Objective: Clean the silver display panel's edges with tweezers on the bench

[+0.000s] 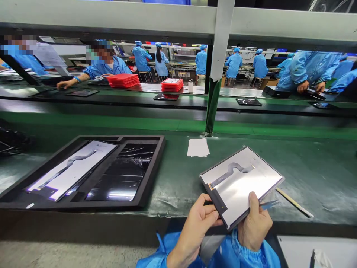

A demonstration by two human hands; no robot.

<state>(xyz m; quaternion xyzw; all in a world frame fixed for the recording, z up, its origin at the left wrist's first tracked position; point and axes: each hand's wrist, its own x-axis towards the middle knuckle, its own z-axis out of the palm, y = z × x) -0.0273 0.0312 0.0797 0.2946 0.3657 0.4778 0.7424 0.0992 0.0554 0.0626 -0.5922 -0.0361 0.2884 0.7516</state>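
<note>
I hold a flat silver display panel [245, 182] with a grey ribbon cable on its back, tilted above the green bench. My left hand [196, 223] pinches its near left corner with fingers closed. My right hand [255, 223] grips the near edge, thumb on top of the panel, and a thin blue-grey tool [269, 204] pokes out from under its fingers. Both sleeves are blue.
A black two-slot tray [145, 178] lies at left, one slot holding another silver panel [74, 169], the other a glossy black sheet [125, 173]. White paper [198, 147], a thin stick [294, 203], a green-and-white post [213, 96]. Blue-coated workers and red stacks [124, 80] stand beyond the belt.
</note>
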